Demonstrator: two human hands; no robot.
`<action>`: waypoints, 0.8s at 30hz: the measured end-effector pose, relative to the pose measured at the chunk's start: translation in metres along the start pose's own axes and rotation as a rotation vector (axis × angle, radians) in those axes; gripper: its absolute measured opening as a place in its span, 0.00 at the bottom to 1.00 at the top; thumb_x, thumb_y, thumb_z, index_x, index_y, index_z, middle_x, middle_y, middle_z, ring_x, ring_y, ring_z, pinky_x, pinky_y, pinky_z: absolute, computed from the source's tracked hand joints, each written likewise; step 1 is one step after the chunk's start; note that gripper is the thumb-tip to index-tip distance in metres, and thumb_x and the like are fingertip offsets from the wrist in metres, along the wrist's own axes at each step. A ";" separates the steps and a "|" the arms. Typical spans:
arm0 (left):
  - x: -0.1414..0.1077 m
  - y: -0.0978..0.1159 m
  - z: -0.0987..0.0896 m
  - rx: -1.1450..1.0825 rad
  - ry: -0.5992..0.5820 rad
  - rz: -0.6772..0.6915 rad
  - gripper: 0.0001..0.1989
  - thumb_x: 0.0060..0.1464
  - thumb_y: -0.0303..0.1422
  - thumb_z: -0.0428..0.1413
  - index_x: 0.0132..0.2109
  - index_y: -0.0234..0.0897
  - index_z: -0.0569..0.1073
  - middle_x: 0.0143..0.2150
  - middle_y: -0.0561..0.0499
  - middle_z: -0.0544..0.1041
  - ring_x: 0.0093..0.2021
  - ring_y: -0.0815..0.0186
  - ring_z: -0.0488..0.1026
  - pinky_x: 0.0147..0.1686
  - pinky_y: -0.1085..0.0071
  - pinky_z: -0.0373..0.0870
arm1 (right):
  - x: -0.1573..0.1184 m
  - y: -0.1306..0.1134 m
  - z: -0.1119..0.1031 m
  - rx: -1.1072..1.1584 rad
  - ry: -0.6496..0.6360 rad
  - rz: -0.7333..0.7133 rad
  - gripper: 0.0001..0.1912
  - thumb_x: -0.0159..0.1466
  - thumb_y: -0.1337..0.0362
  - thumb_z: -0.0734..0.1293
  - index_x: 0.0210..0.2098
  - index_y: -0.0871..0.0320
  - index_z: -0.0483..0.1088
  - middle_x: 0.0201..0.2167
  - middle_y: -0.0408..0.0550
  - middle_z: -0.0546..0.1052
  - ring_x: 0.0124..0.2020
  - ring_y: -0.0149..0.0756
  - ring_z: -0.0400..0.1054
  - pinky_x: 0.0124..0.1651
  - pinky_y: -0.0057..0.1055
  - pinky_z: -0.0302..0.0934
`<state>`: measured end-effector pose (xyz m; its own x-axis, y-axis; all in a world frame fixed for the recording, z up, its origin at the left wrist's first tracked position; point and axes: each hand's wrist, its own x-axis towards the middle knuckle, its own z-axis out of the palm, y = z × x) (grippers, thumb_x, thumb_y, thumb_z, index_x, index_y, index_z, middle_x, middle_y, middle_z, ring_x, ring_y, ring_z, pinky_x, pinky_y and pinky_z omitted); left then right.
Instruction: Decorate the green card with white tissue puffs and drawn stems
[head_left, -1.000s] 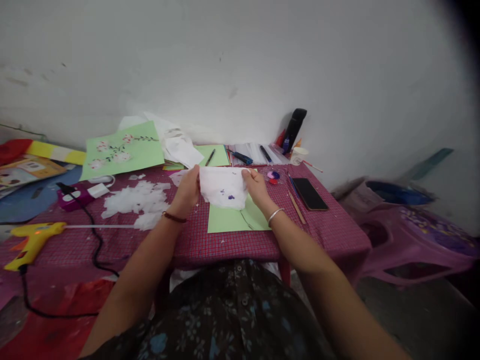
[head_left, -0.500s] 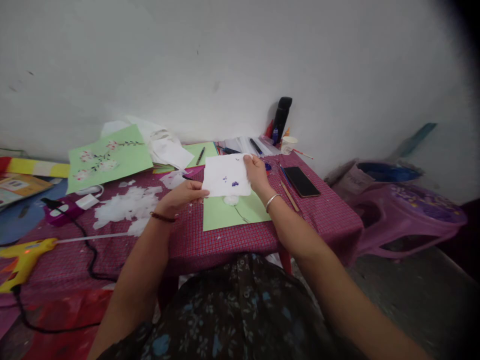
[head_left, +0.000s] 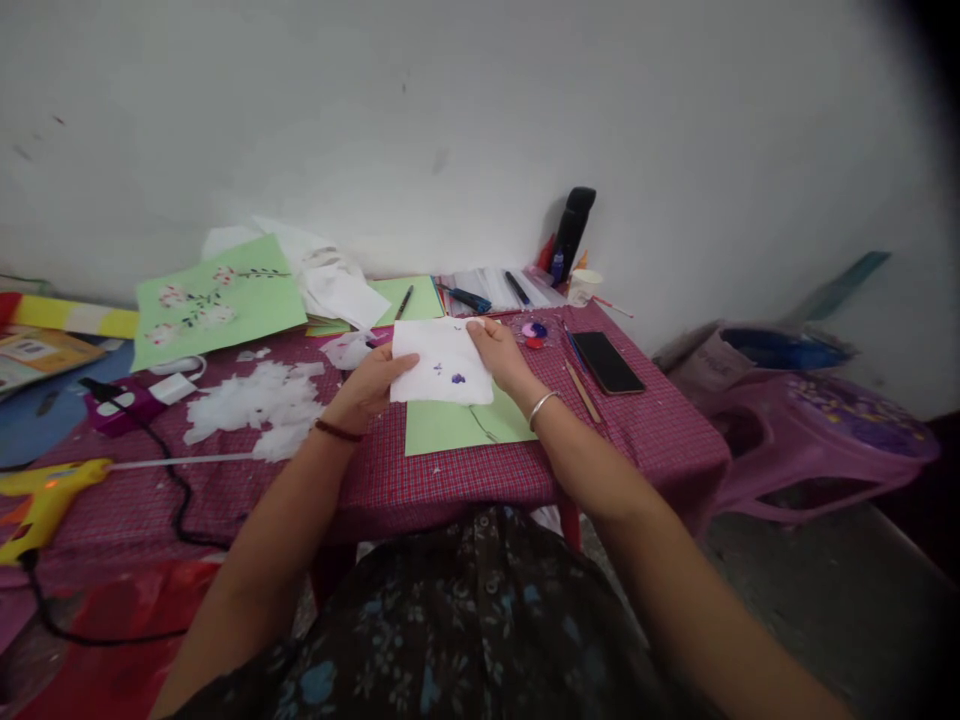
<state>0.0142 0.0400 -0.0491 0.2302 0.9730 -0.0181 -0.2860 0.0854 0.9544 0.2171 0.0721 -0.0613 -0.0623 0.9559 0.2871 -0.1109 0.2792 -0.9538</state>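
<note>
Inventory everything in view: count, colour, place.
Sheet: one, white, centre
Card: one, green, beneath sheet
Painting: one, green, back left
Papers: several, white, back
Scraps: many, white, left
Glue gun: one, yellow, far left
Socket block: one, purple, left
Pens: two, dark, back
Tool: one, blue, back
Paints: three, purple, pink, red, right
Cup: one, white, back right
Phone: one, black, right
Stool: one, pink, far right
Tablecloth: one, checked red, centre
Left hand: one, sheet's left edge
Right hand: one, sheet's upper right
</note>
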 end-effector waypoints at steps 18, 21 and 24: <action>0.009 0.000 -0.007 -0.009 0.440 0.513 0.05 0.50 0.29 0.59 0.37 0.37 0.73 0.32 0.52 0.75 0.28 0.72 0.70 0.29 0.73 0.68 | -0.036 -0.021 0.029 -0.321 0.000 -0.419 0.06 0.62 0.66 0.64 0.39 0.52 0.64 0.36 0.43 0.69 0.30 0.30 0.63 0.34 0.31 0.62; 0.003 0.004 -0.003 0.126 0.559 0.658 0.02 0.53 0.28 0.57 0.36 0.38 0.72 0.31 0.53 0.74 0.28 0.72 0.69 0.28 0.74 0.66 | -0.048 -0.028 0.041 -0.410 -0.193 -0.526 0.08 0.62 0.67 0.65 0.41 0.52 0.65 0.41 0.46 0.69 0.34 0.31 0.65 0.39 0.33 0.65; -0.004 0.005 0.003 0.228 0.603 0.696 0.02 0.55 0.27 0.56 0.36 0.38 0.71 0.31 0.54 0.73 0.28 0.72 0.68 0.28 0.75 0.64 | -0.051 -0.024 0.052 -0.488 -0.306 -0.544 0.12 0.61 0.67 0.67 0.44 0.53 0.66 0.46 0.48 0.68 0.36 0.33 0.66 0.41 0.35 0.65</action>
<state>0.0145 0.0360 -0.0433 -0.4608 0.7420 0.4870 0.0249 -0.5377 0.8428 0.1719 0.0119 -0.0485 -0.4023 0.6259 0.6682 0.2385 0.7763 -0.5835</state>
